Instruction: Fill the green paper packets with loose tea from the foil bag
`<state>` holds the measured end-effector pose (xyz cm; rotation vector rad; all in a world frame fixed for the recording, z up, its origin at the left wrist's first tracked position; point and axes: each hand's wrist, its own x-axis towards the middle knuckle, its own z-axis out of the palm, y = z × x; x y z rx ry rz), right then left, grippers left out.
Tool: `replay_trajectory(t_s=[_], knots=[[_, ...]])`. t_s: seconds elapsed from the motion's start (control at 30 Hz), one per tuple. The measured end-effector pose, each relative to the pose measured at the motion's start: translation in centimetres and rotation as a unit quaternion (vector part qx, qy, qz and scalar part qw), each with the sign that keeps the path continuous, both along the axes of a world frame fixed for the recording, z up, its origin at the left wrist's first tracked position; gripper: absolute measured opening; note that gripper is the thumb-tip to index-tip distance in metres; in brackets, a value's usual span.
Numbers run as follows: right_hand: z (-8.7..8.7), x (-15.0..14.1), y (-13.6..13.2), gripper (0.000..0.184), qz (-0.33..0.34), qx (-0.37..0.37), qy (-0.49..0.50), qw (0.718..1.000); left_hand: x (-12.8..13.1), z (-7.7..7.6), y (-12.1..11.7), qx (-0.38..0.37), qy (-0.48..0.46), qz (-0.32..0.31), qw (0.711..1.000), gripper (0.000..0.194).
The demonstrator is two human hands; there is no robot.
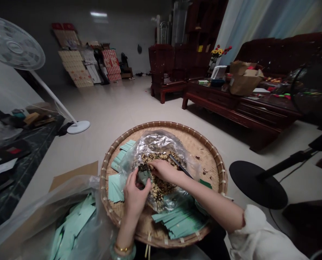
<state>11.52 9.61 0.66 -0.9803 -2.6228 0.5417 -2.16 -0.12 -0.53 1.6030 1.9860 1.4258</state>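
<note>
My left hand (135, 193) curls its thumb and fingers around a small pale green packet (144, 175), whose upper end faces my right hand. Dark dried bits show at that end. My right hand (165, 171) pinches at the packet's top, fingertips pressed together; what lies between them is too small to make out. Beneath both hands, a clear plastic bag (161, 137) lies open with a loose dried mix (161, 189) of tan and dark pieces. A dark stick-like tool (179, 165) rests in the mix. Everything sits on a round woven bamboo tray (216, 159).
Flat green packets (115, 187) fan out at the tray's left, and a larger pile (181, 222) lies at its front. A plastic bag of green packets (74, 224) stands at lower left. Around are a white fan (78, 126), a black stand base (258, 184) and a wooden table (231, 104).
</note>
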Motion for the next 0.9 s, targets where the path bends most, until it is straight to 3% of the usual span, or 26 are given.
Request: replay_trajectory(t_s=[0.2,0.53,0.63,0.77,0.9], knots=[[-0.1,-1.4,0.5,0.026,-0.003,0.016,-0.049,0.999,0.0,0.0,-0.1,-0.01,-0.003,-0.003,1.0,0.046],[-1.8,-1.4,1.4,0.019,-0.051,-0.019,-0.008,0.998,-0.1,0.0,-0.2,-0.013,-0.007,-0.007,1.0,0.046],[-1.8,-1.4,1.1,0.024,-0.049,-0.022,0.002,0.999,-0.1,-0.1,-0.2,-0.008,-0.005,-0.01,1.0,0.047],[-1.6,-1.4,1.0,0.016,-0.055,-0.039,0.009,0.998,0.0,-0.2,-0.2,-0.002,0.02,-0.009,1.0,0.049],[-0.2,0.0,1.6,0.017,-0.067,-0.061,0.045,0.995,0.1,-0.1,-0.3,0.01,0.052,-0.013,0.999,0.048]])
